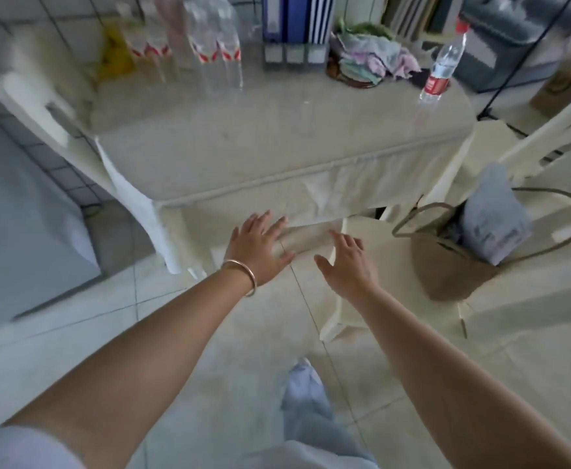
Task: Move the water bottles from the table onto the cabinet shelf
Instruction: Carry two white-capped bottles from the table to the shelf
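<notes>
Both arms reach forward in the lower half of the frame. The left hand (pixel 260 248), with a thin gold bangle (pixel 241 275) on its wrist, has its fingers spread and holds nothing; the right hand (pixel 348 265) is likewise spread and empty. Both hover in front of the near edge of the cream cloth-covered surface (pixel 277 154). A blurred cluster of clear plastic water bottles with red labels (pixel 192 45) stands at the surface's upper left. A single clear bottle with a red cap (pixel 443 62) stands at the upper right, well apart from them.
</notes>
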